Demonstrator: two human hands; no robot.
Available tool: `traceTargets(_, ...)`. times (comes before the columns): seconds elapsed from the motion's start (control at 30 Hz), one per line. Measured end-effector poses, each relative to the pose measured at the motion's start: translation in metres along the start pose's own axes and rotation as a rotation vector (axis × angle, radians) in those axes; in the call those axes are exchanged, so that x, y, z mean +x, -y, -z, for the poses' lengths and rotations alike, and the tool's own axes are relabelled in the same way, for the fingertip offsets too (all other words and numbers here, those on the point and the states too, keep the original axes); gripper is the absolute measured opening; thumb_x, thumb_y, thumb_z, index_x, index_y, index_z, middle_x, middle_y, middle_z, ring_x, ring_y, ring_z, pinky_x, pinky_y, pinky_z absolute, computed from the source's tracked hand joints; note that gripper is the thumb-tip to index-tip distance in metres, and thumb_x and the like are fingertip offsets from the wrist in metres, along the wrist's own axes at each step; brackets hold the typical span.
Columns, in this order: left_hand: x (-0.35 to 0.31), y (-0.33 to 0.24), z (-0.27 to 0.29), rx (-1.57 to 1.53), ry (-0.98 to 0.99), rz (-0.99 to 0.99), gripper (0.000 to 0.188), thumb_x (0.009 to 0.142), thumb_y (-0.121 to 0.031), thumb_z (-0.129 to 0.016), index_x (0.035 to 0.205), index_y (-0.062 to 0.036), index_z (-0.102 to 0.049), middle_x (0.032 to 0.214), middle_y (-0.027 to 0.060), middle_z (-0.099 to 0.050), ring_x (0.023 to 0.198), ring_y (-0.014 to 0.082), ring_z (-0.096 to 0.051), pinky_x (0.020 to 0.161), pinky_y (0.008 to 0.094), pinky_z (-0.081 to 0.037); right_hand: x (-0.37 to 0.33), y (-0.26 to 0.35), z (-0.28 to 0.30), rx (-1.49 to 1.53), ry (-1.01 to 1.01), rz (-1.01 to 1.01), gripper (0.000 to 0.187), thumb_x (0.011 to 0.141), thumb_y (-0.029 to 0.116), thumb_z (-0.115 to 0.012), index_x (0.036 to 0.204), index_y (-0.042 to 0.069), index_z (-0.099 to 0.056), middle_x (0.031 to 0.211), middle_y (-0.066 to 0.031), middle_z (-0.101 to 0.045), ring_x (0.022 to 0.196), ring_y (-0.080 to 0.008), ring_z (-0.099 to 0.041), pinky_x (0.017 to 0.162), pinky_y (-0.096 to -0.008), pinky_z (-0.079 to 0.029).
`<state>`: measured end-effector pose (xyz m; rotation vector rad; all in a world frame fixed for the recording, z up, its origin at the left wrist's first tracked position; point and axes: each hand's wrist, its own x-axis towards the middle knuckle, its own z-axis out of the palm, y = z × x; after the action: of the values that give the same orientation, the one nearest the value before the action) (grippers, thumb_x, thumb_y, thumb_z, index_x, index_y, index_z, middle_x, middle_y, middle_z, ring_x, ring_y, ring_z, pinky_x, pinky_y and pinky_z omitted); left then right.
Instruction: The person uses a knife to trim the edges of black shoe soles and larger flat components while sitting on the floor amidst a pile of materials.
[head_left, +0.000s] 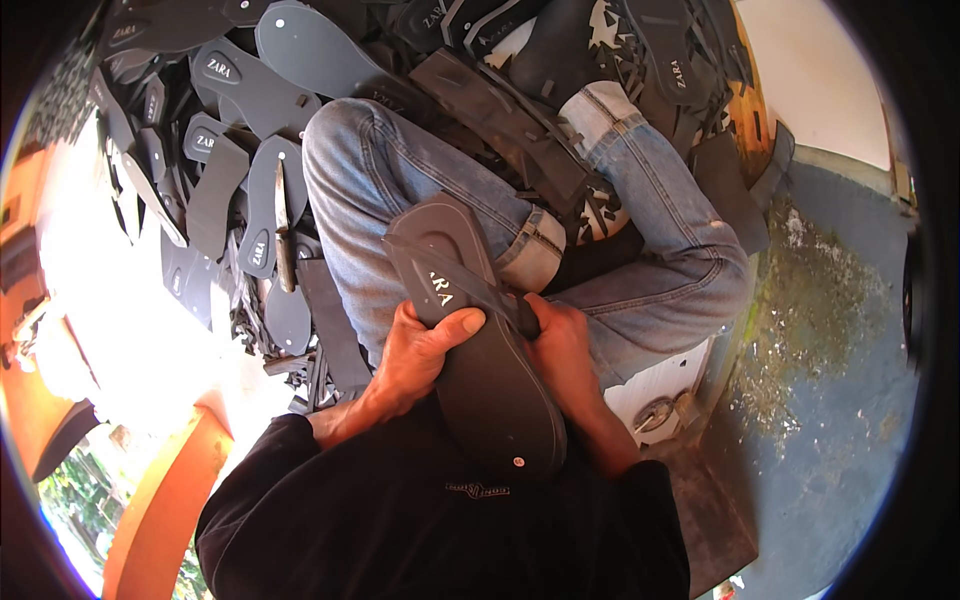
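Note:
A dark grey shoe sole (492, 395) with a stitched-looking rim and pale lettering lies tilted over my lap, its wide end against my black shirt. My left hand (415, 350) grips its left edge, with the thumb pressed on the upper face. Across the sole's upper part runs a long, narrow dark strip (445, 268), tapering toward the upper left; whether it is a blade or a cut-off of sole material, I cannot tell. My right hand (562, 345) is closed around the strip's lower end, close beside the sole's right edge. Its fingertips are partly hidden.
Many similar soles (250, 95) pile up ahead and to the left. A knife (283, 225) rests on one of them. Dark scraps and a flat board-like piece (500, 125) lie beyond my crossed legs (660, 230) in jeans. A stained blue-grey floor (840, 300) spreads at right.

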<state>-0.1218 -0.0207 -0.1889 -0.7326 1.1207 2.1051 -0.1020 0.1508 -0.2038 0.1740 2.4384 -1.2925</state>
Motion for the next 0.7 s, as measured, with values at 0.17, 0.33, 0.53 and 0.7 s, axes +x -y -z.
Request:
traceTargets(0.17, -0.001, -0.004, 0.004, 0.028, -0.017, -0.014, 0.015, 0.082, -0.011, -0.068, 0.095, -0.0035, -0.067, 0.087, 0.002, -0.068, 0.078, 0.0088, -0.062, 0.071, 0.0247, -0.051, -0.008, -0.004, 0.013, -0.048, 0.059, 0.034, 0.015, 0.071, 0.013, -0.066, 0.077, 0.003, -0.057, 0.065, -0.0179, -0.059, 0.066, -0.0393, -0.058, 0.06, -0.0454, -0.045)
traceTargets(0.33, 0.0, -0.004, 0.001, 0.028, -0.017, -0.018, 0.014, 0.083, -0.011, -0.067, 0.095, -0.0039, -0.067, 0.087, 0.0015, -0.068, 0.078, 0.0078, -0.062, 0.071, 0.0239, -0.05, -0.014, -0.014, 0.017, -0.091, 0.134, -0.056, 0.014, 0.072, 0.013, -0.066, 0.075, 0.003, -0.057, 0.068, -0.0171, -0.06, 0.068, -0.0386, -0.059, 0.06, -0.0448, -0.045)
traceTargets(0.53, 0.002, -0.009, 0.002, 0.089, 0.026, 0.017, 0.015, 0.083, -0.009, -0.067, 0.097, -0.0037, -0.067, 0.088, 0.001, -0.068, 0.079, 0.0076, -0.061, 0.073, 0.0237, -0.049, 0.002, 0.002, 0.01, -0.062, 0.057, 0.075, 0.014, 0.076, 0.013, -0.065, 0.073, 0.004, -0.055, 0.069, -0.0164, -0.06, 0.066, -0.0385, -0.058, 0.058, -0.0451, -0.044)
traceTargets(0.7, 0.003, -0.005, 0.001, 0.043, 0.018, 0.005, 0.016, 0.082, -0.008, -0.067, 0.098, -0.0032, -0.067, 0.089, 0.0015, -0.067, 0.08, 0.0079, -0.061, 0.073, 0.0239, -0.05, 0.007, 0.005, 0.007, -0.025, 0.071, 0.061, 0.013, 0.075, 0.011, -0.065, 0.074, 0.004, -0.055, 0.069, -0.0163, -0.06, 0.066, -0.0384, -0.058, 0.059, -0.0455, -0.044)
